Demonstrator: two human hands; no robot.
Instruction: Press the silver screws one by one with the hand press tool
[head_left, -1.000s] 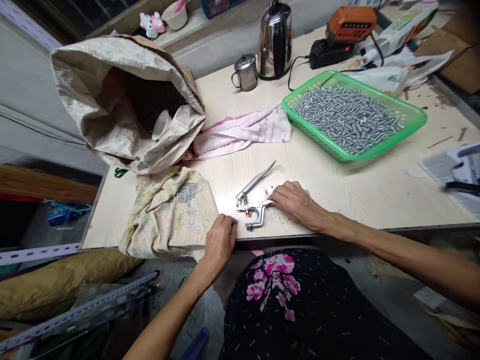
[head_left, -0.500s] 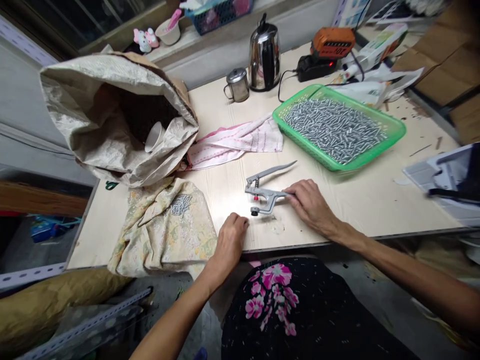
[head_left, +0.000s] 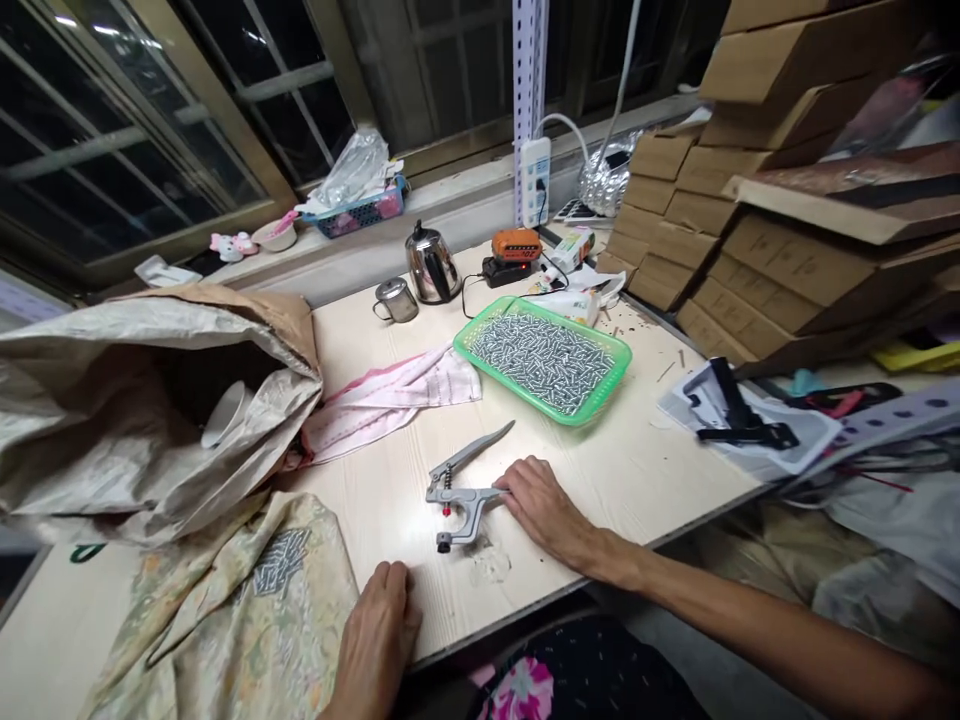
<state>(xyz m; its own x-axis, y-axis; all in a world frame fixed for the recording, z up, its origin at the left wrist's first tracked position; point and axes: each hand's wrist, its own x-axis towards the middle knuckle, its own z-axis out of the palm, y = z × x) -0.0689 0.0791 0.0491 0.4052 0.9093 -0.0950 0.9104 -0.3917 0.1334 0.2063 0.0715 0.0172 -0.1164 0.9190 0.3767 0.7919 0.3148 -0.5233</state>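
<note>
My right hand (head_left: 551, 515) grips the handle end of grey snap pliers (head_left: 466, 505). Their jaws point left, with a spring and a red tip above a black die, and the upper handle is spread up and away. Curled at the table's front edge, my left hand (head_left: 379, 625) lies left of the pliers; what it holds, if anything, is hidden. On a floral cloth (head_left: 307, 610) beside it rests a small heap of metal pins (head_left: 280, 562). A green basket (head_left: 469, 335) full of similar metal pins (head_left: 544, 357) stands behind my right hand.
A large open sack (head_left: 60, 330) with a white cup (head_left: 227, 415) stands at left. Behind are a pink-white towel (head_left: 397, 400), steel mug (head_left: 397, 300), kettle (head_left: 433, 265) and charger with orange battery (head_left: 516, 245). Stacked cardboard boxes (head_left: 787, 270) and a black clamp-like object (head_left: 739, 415) are at right.
The view has tilted up and swung right, bringing the windows and cardboard stack into sight. My right hand keeps its hold on the pliers, and my left hand stays curled near the edge.
</note>
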